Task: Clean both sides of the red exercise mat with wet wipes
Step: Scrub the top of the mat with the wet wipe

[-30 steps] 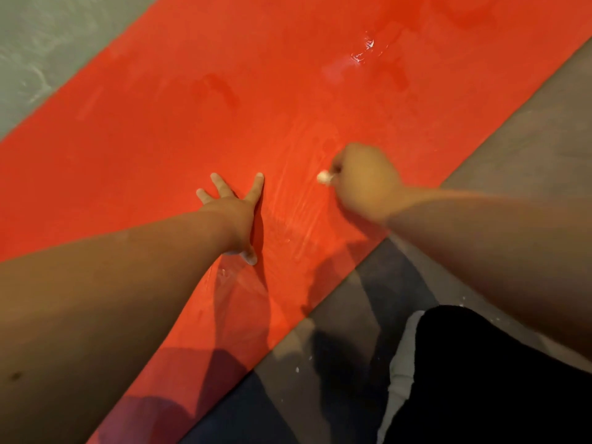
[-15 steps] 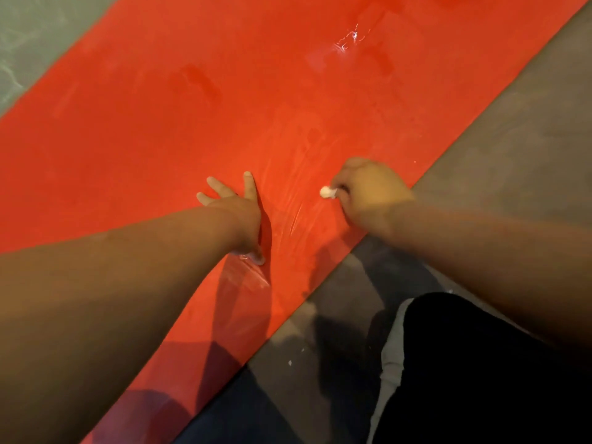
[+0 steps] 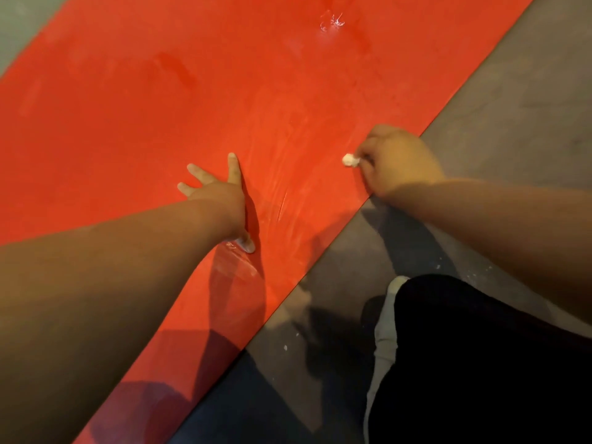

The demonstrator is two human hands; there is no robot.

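Head camera footage is filled by the red exercise mat point(image 3: 128, 123), which is laid flat on a grey floor point(image 3: 512, 107) and runs diagonally from the lower left to the upper right. The left hand point(image 3: 217, 193) is pressed flat on the mat near its middle, with the fingers straight and spread apart and the thumb stretched back toward the wearer. The right hand point(image 3: 397, 161) is curled tight close to the mat's right edge, and a small bunched wet wipe point(image 3: 349, 160) is pinched in it, only a white tip being seen past the fingers. The wipe is held down at the mat surface, just inside that edge. Between the two hands, glossy damp streaks point(image 3: 282, 200) are seen on the mat, and a shiny wet spot point(image 3: 333, 22) is seen further up it. A knee point(image 3: 480, 363) in dark clothing, edged with pale fabric, is seen over the floor at the lower right, beside the mat
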